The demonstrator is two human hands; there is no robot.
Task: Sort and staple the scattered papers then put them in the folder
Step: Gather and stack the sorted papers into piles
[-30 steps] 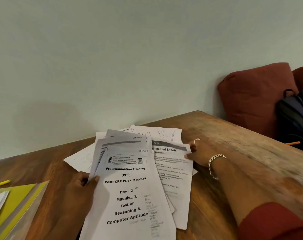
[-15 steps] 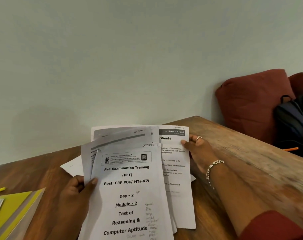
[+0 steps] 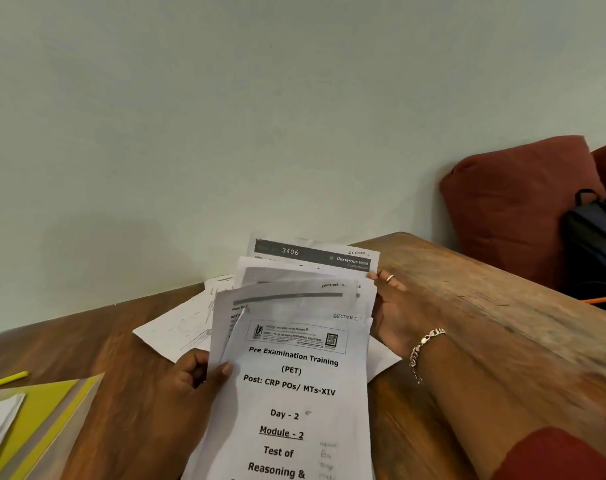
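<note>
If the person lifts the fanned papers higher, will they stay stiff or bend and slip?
The fanned papers are thin loose sheets, so they probably flop. No staple shows and edges are offset, so sheets may slide apart unless left hand and right hand pinch firmly.

A silver chain bracelet (image 3: 425, 351) is being worn on the right wrist, and a thin silver ring (image 3: 390, 278) is being worn on one finger of the right hand (image 3: 393, 315). A dark red sleeve (image 3: 558, 455) is being worn on the right arm.
</note>
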